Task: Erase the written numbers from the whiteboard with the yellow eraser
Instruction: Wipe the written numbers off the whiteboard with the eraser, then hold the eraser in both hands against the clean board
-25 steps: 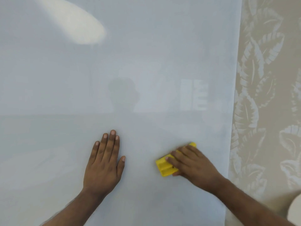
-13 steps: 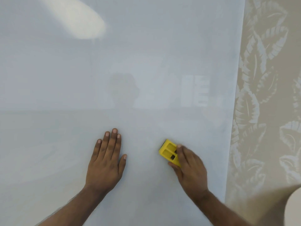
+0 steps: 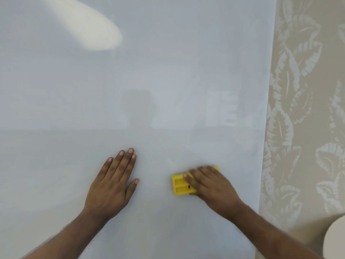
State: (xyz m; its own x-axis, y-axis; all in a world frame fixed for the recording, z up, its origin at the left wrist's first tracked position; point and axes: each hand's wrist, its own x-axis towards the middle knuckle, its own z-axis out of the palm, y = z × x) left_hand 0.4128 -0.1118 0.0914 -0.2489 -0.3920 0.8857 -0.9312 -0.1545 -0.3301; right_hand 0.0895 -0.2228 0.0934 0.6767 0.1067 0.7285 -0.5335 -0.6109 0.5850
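The whiteboard fills most of the view, glossy and pale, with no written numbers that I can see on it. My right hand presses the yellow eraser flat against the board at lower right; its fingers cover most of the eraser and look slightly blurred. My left hand lies flat on the board to the left of it, fingers together, palm down, holding nothing.
The board's right edge runs down the frame, with beige leaf-patterned wallpaper beyond it. A pale round object pokes in at the bottom right corner. A bright light reflection sits at the upper left.
My right hand swung the eraser from pointing up-left back to a lower, flatter position, and shifted it slightly right. My left hand stayed in place on the board.
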